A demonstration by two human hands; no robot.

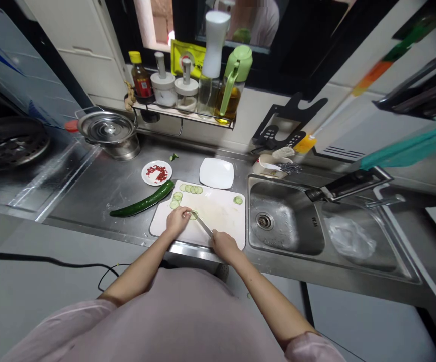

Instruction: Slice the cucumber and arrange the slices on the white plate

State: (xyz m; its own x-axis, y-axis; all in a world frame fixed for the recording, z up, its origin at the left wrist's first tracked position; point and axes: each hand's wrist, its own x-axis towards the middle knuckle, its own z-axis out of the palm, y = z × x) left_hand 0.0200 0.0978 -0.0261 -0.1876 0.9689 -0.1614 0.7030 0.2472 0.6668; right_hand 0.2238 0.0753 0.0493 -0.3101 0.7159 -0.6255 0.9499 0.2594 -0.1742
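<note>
My right hand [225, 245] is closed around the handle of a knife [203, 224], whose blade points up and left over the white cutting board [221, 234]. At the blade's tip is a thin cucumber slice [193, 216], its edge between the pinched fingers of my left hand [179, 219]. Behind my left hand, several cucumber slices [192, 189] overlap in a bent row along the board's far left corner. A small cucumber piece [238, 200] lies near the far right corner. Beside the board, on the left, rests a whole cucumber [142, 203].
A plate of chopped red pieces [146, 177] and a white square dish [216, 173] stand behind the board. The sink [285, 221] is to the right. A lidded steel pot [121, 146] is at back left, below a rack [187, 114] of bottles and jars.
</note>
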